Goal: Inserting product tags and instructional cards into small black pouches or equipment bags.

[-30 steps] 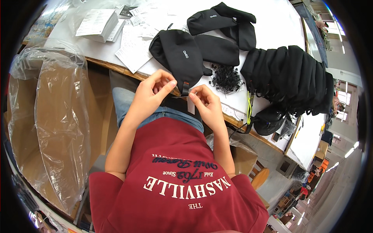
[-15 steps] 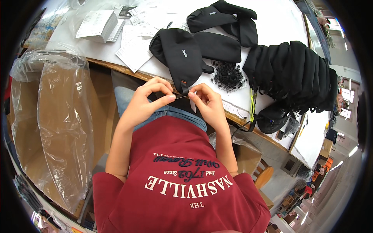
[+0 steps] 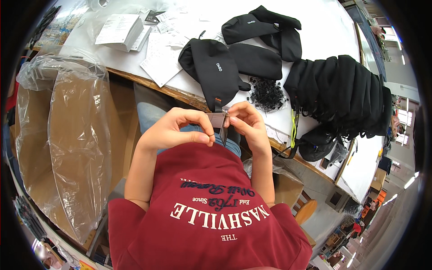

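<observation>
My left hand point(image 3: 180, 128) is closed in a pinch, thumb and forefinger together; what sits between them is too small to make out. Beside it my right hand point(image 3: 248, 122) pinches a small hang tag point(image 3: 224, 131), which dangles dark and narrow below the fingertips. Both hands are just past the table's near edge, at the strap end of a black sling bag point(image 3: 213, 69). That bag lies on the table with its short webbing loop, marked by a bit of orange, reaching down to my fingers.
Another black bag point(image 3: 245, 28) lies behind. To the right stand a row of stacked black bags point(image 3: 337, 90) and a heap of small black tag cords point(image 3: 266, 95). Papers point(image 3: 159, 63) and a card stack point(image 3: 118, 30) are at far left. A plastic-lined carton point(image 3: 78, 148) stands left.
My left hand has dropped and come nearer my body, its fingers curling into a tighter pinch. My right hand has turned slightly, and the tag now hangs below it. The whole view has shifted slightly.
</observation>
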Tool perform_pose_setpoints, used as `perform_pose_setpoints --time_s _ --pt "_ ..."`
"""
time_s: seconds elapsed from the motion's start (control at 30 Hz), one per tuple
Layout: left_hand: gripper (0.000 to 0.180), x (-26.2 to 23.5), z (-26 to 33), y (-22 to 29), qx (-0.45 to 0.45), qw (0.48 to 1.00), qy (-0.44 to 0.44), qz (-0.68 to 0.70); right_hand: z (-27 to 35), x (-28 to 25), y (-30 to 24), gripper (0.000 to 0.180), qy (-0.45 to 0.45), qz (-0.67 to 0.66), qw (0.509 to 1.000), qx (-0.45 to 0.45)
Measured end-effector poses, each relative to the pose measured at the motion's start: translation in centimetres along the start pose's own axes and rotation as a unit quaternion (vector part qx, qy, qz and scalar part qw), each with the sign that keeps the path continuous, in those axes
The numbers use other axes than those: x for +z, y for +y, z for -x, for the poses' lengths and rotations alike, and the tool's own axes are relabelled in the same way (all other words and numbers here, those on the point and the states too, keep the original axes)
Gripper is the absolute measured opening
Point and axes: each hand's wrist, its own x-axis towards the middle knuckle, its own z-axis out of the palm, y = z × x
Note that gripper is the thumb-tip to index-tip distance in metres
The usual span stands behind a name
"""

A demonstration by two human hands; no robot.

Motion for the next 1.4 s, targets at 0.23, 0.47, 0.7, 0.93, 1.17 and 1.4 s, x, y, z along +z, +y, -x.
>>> perform_pose_setpoints --time_s 0.23,0.47,0.7,0.93,1.17,1.4 --pt "0.021 0.8 -0.9 -0.1 -0.008 0.997 0.061 0.041 -0.1 -0.4 0.3 0.013 -0.078 -0.178 0.981 -0.009" --pt "0.015 -0.7 -1.1 -0.6 -0.02 0.982 0.187 0.029 -0.1 -0.4 1.2 0.006 -0.164 0.022 0.979 0.122" --pt "0.014 -0.1 -1.8 -1.3 0.011 0.965 0.262 0.01 0.3 -0.3 0.9 0.009 -0.183 0.007 0.979 0.083" --pt "0.025 1.3 -1.6 -0.4 -0.001 0.982 0.19 0.003 0.2 -0.4 0.8 0.013 -0.163 -0.16 0.973 -0.006" --pt "0.027 3.0 -2.3 -1.3 0.042 0.985 0.166 -0.006 0.2 1.5 0.4 0.01 -0.1 -0.162 0.976 -0.101" --pt "0.028 3.1 -2.0 -1.3 0.045 0.986 0.161 -0.009 0.8 2.0 -0.6 0.01 -0.042 -0.154 0.981 -0.11"
